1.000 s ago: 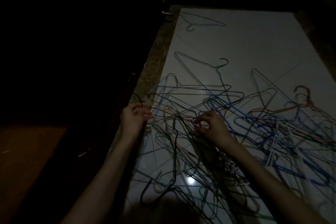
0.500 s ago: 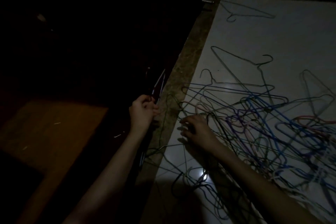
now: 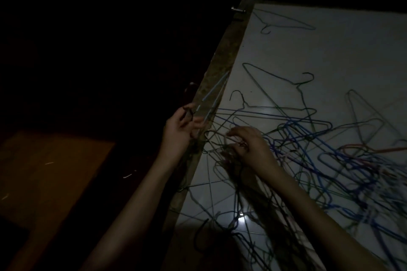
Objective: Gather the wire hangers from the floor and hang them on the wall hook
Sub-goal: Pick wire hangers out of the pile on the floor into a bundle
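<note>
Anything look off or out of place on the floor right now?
Yes: the coloured wire hangers lie interlocked in a tangled heap on the white tiled floor, so they won't lift singly. The left hand holds dark hooks; the right hand picks at the tangle.

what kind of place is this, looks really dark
Probably a dim room in a home, seen at floor level. A glossy white tiled floor with a stone-like border strip is strewn with a tangle of wire hangers, and what looks like dark wooden furniture stands alongside.
</note>
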A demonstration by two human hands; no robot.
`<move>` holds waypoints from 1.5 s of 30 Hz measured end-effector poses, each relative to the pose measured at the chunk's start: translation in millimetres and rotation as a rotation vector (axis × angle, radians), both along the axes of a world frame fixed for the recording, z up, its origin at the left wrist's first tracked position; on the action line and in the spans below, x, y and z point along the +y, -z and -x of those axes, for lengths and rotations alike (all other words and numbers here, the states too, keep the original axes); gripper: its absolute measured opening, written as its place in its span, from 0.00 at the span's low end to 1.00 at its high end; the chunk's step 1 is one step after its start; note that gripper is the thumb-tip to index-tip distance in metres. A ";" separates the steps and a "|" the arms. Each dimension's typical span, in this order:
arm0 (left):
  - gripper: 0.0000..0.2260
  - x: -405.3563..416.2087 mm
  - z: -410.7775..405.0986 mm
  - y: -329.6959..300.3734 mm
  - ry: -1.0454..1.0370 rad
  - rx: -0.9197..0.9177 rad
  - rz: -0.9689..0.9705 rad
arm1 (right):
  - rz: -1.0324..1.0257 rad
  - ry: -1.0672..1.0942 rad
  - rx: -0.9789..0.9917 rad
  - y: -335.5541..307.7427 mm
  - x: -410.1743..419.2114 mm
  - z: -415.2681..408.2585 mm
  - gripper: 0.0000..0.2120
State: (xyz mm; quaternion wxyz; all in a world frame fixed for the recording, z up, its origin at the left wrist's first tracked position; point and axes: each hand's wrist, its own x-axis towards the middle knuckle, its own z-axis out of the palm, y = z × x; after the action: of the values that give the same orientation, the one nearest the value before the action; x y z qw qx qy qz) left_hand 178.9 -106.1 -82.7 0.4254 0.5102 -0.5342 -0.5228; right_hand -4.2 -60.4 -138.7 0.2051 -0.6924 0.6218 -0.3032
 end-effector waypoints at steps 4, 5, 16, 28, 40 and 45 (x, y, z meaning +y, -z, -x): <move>0.14 -4.6 22.6 -19.0 0.051 -0.044 0.070 | -0.013 0.103 -0.017 -6.8 -1.6 45.6 0.12; 0.14 -4.9 28.1 -23.0 0.067 -0.046 0.085 | -0.040 0.120 0.004 -4.4 -0.9 56.2 0.13; 0.14 -13.3 56.5 -53.7 0.111 -0.015 0.115 | -0.404 0.213 -0.203 24.9 10.7 93.3 0.24; 0.15 -17.8 46.3 -70.6 -0.004 -0.154 0.212 | -0.499 0.147 -0.119 26.5 18.6 92.4 0.14; 0.15 -7.0 44.0 -73.4 0.010 -0.160 0.230 | -0.360 0.114 0.020 13.5 32.2 84.1 0.13; 0.15 -4.6 36.1 -69.3 0.009 -0.155 0.202 | -0.406 0.108 0.061 30.4 50.2 79.7 0.17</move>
State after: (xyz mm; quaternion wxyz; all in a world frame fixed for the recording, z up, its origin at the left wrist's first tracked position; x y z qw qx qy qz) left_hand 142.8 -110.7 -13.4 0.4296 0.5015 -0.6176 -0.4272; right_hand -83.9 -10.1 -169.1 0.3048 -0.6113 0.7124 -0.1611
